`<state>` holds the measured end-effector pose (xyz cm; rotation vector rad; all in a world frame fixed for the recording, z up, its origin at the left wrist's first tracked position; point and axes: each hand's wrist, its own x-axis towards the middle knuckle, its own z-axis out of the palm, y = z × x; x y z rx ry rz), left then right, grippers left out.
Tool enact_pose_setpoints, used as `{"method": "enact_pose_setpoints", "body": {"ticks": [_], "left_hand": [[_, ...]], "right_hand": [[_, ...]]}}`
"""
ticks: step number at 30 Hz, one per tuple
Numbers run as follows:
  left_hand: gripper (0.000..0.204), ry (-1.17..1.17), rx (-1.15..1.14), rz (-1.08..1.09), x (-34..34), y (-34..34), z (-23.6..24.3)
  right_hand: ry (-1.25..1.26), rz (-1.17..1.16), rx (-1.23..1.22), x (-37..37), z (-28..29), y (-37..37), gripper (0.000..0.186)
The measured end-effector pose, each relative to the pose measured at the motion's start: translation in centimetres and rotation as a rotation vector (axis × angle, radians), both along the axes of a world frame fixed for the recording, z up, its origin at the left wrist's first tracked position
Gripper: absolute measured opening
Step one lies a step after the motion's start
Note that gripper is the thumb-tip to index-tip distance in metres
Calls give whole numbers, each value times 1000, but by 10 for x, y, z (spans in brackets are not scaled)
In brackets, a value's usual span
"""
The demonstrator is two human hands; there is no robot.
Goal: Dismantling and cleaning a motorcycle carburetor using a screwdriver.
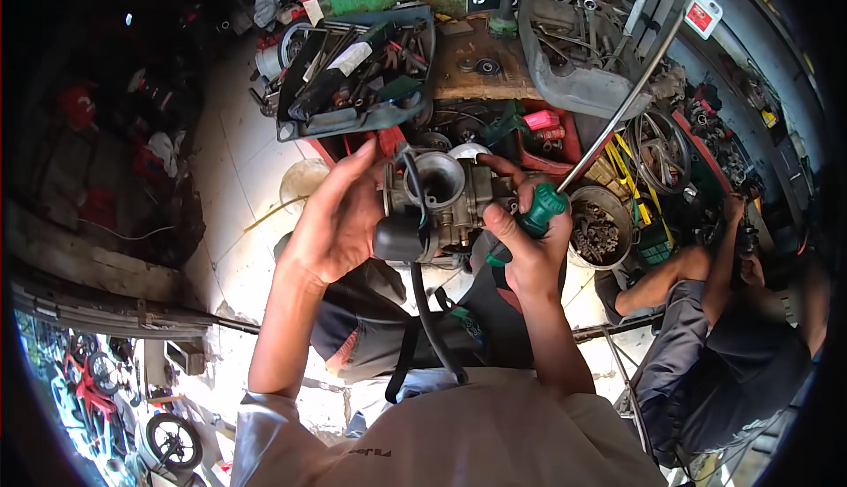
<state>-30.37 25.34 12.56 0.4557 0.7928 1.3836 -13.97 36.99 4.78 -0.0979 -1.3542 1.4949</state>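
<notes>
A metal carburetor with a round intake, black cap and dangling black hose is held in front of my body at the centre. My left hand grips its left side, thumb pointing up. My right hand is closed round the green handle of a long screwdriver whose shaft slants up to the upper right, while its fingers also rest against the carburetor's right side.
Two plastic trays of tools flank a wooden board. Below are red bins and a bucket of metal parts. Another person sits at the right, hands on something dark. Motorcycles stand at the lower left.
</notes>
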Motion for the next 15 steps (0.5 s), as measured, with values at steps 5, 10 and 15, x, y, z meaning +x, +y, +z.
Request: {"method": "enact_pose_setpoints", "body": {"ticks": [5,10,15], "left_hand": [[121,436,494,91,-2,12,-41],[74,231,386,437,9,48,-61],[63,-468,279,302,-52,51,-77]], "right_hand": [[210,-90,-721,-9,53,-18,27],[29,-123,-374,-43,27,-24,19],[-96,248,-400,-47,19,-28,10]]}}
